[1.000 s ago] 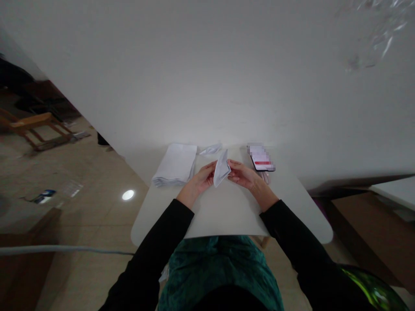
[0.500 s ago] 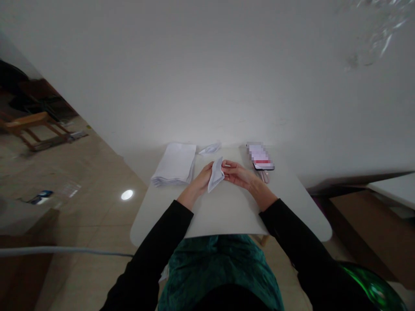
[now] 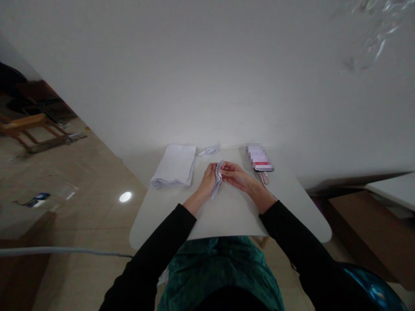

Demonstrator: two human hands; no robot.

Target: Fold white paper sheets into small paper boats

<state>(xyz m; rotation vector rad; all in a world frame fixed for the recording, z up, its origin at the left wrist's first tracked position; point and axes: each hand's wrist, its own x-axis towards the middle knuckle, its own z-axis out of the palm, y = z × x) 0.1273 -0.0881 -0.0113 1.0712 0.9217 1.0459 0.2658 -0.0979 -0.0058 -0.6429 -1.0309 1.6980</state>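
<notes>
The left hand [image 3: 207,181] and right hand [image 3: 234,176] had drawn closer together than in the frame before, and both had closed around the folded white paper [image 3: 218,179]. Earlier the paper showed as a broad folded shape. Now it looked narrower, gripped edge-on between the two hands, with its lower tip sticking out below them, just right of the left hand's fingers. Part of it was hidden by the fingers, so the exact folds could not be made out.

The hands were held just above the white table [image 3: 228,220], and I cannot tell whether the paper touched it. Beyond and to the left of the left hand lay the stack of white paper [image 3: 173,166], near the small white piece [image 3: 209,151], which sat just ahead of the hands. Beyond and to the right of the right hand lay the phone [image 3: 259,159], its top blurred out, with a pink strap [image 3: 263,177] beside it. Neither hand touched any of these. The black sleeves [image 3: 155,250] ran back from both wrists towards the person's green top [image 3: 220,268].
</notes>
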